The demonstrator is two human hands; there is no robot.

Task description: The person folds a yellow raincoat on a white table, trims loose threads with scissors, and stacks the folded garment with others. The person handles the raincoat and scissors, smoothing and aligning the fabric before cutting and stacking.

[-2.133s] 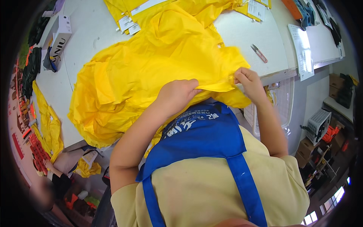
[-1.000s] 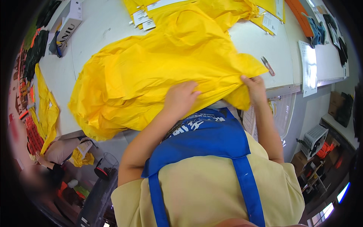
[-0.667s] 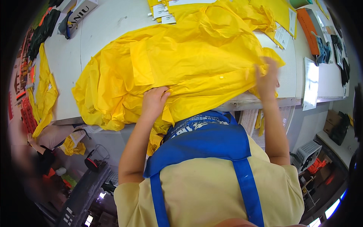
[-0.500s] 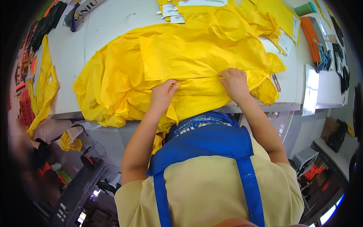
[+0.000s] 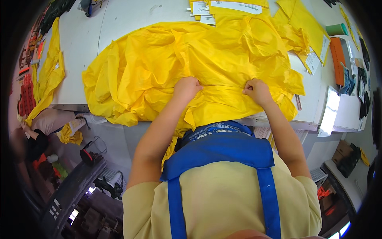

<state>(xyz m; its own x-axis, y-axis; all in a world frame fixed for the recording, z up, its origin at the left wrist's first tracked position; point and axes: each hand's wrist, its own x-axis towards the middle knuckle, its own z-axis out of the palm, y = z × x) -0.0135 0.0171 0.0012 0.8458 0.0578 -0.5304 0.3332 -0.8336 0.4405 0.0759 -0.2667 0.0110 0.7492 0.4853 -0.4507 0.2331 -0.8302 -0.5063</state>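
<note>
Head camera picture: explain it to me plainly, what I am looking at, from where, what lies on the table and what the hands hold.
This is one wide fisheye view from a camera worn on a person's head, looking down, so straight edges bend near the rim. No machine is here: two bare hands work. The left hand and the right hand both pinch a fold of the large crumpled yellow thin-fabric garment, spread over the white work table. The person wears a blue apron. Further yellow fabric pieces with white paper tags lie at the far edge, a green roll and an orange flat case to the right.
</note>
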